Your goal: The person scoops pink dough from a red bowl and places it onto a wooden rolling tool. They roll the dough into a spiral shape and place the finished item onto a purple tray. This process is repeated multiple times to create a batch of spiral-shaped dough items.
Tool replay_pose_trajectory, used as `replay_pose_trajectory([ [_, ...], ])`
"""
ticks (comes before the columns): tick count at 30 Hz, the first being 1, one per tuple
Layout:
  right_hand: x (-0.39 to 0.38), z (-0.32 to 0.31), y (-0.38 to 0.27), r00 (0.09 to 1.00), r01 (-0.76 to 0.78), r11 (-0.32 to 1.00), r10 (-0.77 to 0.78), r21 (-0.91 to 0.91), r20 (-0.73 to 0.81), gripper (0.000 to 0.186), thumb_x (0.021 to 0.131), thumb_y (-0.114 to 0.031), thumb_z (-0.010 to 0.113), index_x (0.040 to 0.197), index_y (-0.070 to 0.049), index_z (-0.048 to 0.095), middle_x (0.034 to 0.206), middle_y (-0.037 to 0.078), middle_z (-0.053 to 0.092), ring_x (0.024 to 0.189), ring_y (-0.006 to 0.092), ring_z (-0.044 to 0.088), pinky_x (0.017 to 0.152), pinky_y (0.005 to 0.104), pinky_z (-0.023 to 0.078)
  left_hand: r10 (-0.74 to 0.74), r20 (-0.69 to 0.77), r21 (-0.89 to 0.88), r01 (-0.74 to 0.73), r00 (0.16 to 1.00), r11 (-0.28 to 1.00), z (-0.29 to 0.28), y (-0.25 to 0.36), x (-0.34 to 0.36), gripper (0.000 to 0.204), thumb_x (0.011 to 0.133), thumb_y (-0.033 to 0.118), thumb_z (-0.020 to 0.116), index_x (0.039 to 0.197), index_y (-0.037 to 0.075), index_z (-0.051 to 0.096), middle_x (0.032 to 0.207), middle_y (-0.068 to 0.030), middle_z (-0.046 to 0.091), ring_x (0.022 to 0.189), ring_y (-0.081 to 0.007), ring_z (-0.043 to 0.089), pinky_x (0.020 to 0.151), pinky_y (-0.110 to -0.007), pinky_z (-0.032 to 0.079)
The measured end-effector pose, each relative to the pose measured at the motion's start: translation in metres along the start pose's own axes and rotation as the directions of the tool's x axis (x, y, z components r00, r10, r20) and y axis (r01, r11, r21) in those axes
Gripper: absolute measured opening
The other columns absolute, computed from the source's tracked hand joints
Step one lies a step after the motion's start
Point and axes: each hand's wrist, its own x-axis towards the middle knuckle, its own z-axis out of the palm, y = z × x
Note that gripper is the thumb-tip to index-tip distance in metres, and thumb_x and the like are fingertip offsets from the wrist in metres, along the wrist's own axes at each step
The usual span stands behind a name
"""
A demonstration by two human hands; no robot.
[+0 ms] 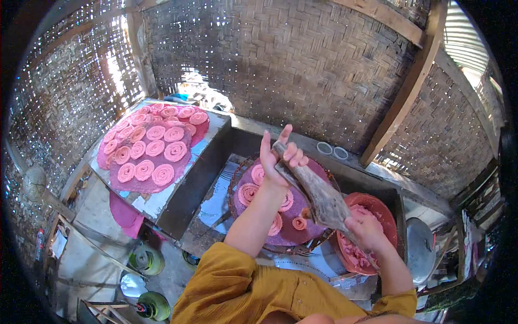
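A long weathered wooden tool (322, 200), wide in the middle and narrow at its ends, is held slantwise in both hands. My left hand (276, 168) grips its upper end, with some fingers curled round it and others pointing up. Around the lower end, my right hand (371, 232) is closed, over the edge of a red bowl (390, 218). That bowl holds pink dough (353, 252). Beneath the tool lies a round tray (231, 197) lined with purple cloth (318, 231). Several pink dough coils (248, 193) rest on it, one small coil (299, 223) among them; my left forearm hides part.
Many pink coils (155, 148) lie on purple cloth on a raised table (145, 204) at left. A lidded metal pot (421, 243) stands right of the bowl. Two white rings (325, 148) sit on the ledge below the woven wall (302, 70). Green gas cylinders (147, 260) stand low at left.
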Motion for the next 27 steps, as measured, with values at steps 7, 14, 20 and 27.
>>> replay_pose_trajectory([
  [7,-0.026,-0.014,-0.003,0.997,-0.058,0.988,0.063,0.141,-0.035,0.041,0.079,-0.04,0.052,0.087,-0.001,0.062,0.064,0.009,0.057,0.063,0.0149,0.054,0.06,0.032,0.043,-0.023,0.037,-0.045,0.025,0.999,0.999,0.012,-0.02,-0.006,0.051,0.088,0.049,0.026,0.115,0.013,0.051,0.046,0.0022,0.036,0.045,-0.0133,0.041,0.057,-0.031,0.037],
  [14,-0.007,-0.009,0.001,0.985,0.082,0.995,-0.088,-0.051,-0.15,0.043,0.078,-0.044,0.051,0.081,-0.003,0.063,0.061,0.013,0.055,0.058,0.0205,0.054,0.058,0.0351,0.043,-0.032,0.17,-0.018,0.036,0.985,0.999,0.02,-0.001,0.015,0.051,0.089,0.047,0.025,0.114,0.011,0.051,0.049,0.0021,0.038,0.046,-0.0131,0.041,0.057,-0.03,0.037],
  [20,-0.016,0.005,0.01,0.977,0.188,0.98,-0.18,0.063,-0.114,0.045,0.08,-0.042,0.051,0.072,0.002,0.059,0.052,0.01,0.049,0.052,0.0171,0.051,0.05,0.0329,0.04,-0.041,0.06,0.026,0.039,0.997,0.999,0.031,-0.002,-0.007,0.051,0.089,0.047,0.023,0.11,0.012,0.054,0.046,0.0027,0.035,0.043,-0.0125,0.039,0.055,-0.03,0.036],
  [27,-0.035,0.004,0.021,0.986,0.088,0.996,-0.084,0.018,-0.142,0.045,0.082,-0.04,0.049,0.07,0.002,0.059,0.049,0.008,0.05,0.047,0.016,0.051,0.046,0.0317,0.04,-0.053,-0.009,-0.016,0.053,0.999,0.998,0.014,-0.03,-0.01,0.046,0.089,0.045,0.027,0.106,0.014,0.057,0.043,0.0026,0.034,0.04,-0.0125,0.037,0.05,-0.029,0.035],
])
